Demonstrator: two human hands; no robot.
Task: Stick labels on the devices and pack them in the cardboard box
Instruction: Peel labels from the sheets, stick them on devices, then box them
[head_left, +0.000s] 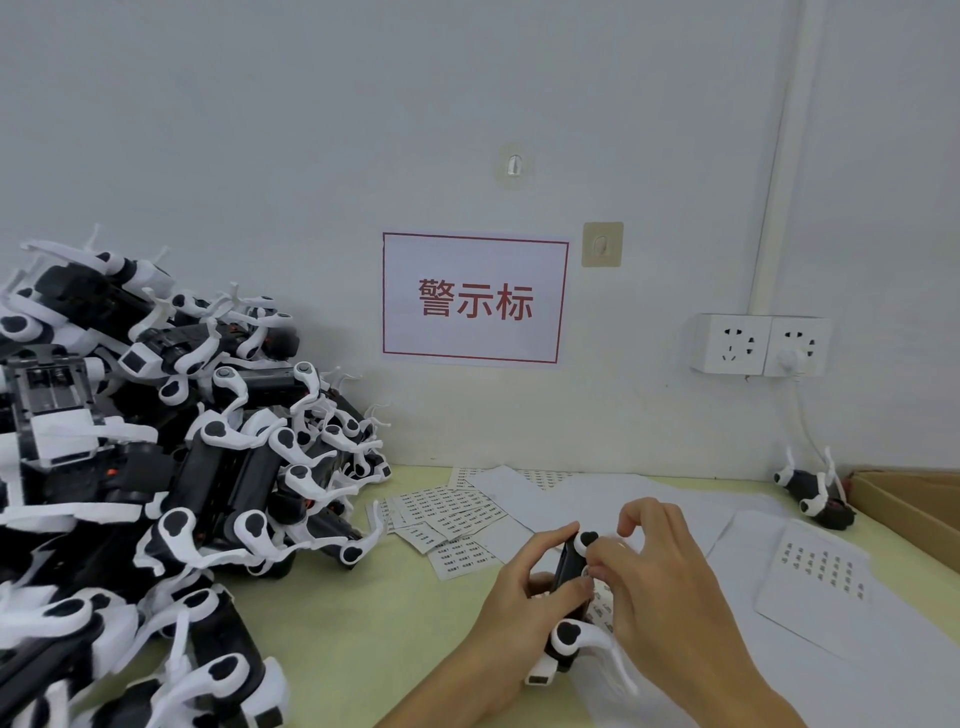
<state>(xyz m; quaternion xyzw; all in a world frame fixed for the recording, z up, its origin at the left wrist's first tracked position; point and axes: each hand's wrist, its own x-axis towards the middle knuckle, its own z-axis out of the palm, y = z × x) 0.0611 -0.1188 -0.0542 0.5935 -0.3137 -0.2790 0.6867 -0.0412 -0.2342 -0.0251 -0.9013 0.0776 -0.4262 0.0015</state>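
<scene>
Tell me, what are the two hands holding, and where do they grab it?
One small black-and-white plastic device. The left hand grips its black body from the left side; the right hand pinches at its right side, fingertips on the body's middle.

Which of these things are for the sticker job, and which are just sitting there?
For the job:
- device held in the left hand and right hand
- pile of devices
- label sheets
- cardboard box

Just there:
- red-bordered sign
- wall sockets
- wall hooks

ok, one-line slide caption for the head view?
Both hands hold a device, pressing on a label, beside label sheets.
</scene>
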